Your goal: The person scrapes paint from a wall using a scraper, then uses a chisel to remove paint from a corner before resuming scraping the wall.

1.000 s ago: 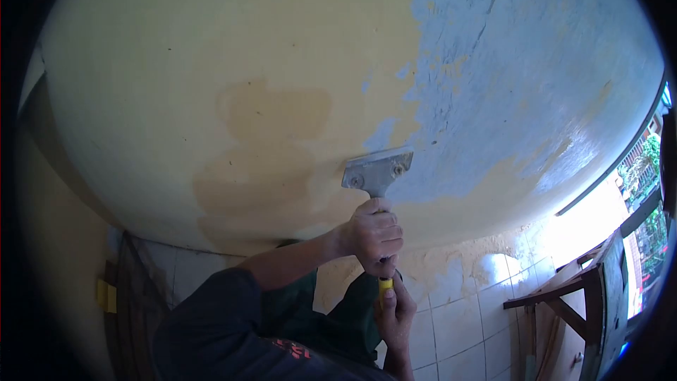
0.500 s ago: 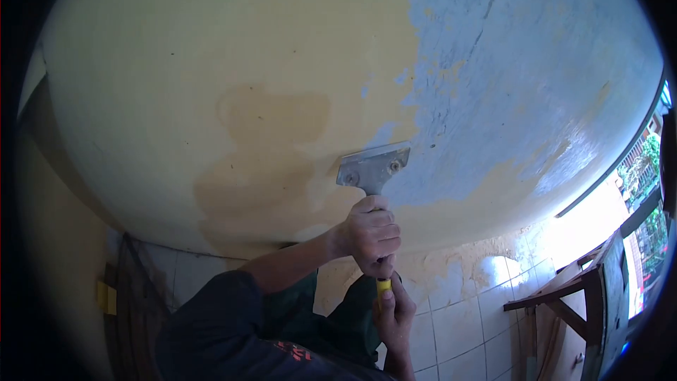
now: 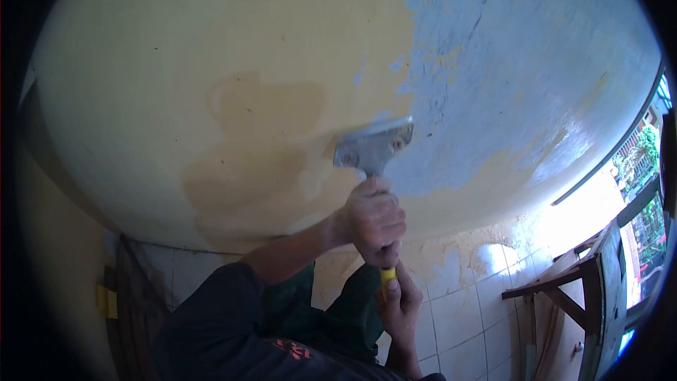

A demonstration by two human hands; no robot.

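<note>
A long-handled paint scraper with a wide metal blade and a yellow grip stands before the wall. Its blade appears to meet the surface where yellow paint borders a bared blue-grey patch. My left hand is wrapped round the shaft just below the blade. Lower down, my right hand is closed on the yellow grip, its thumb along the side. The far side of the grip is hidden by my fingers.
Peeled paint scraps litter the tiled floor along the wall's foot. A dark wooden piece of furniture stands at right, by a bright opening. More dark wood and a yellow object are at lower left.
The scraper blade has moved up the wall, with both hands still on the tool. The view has shifted slightly.
</note>
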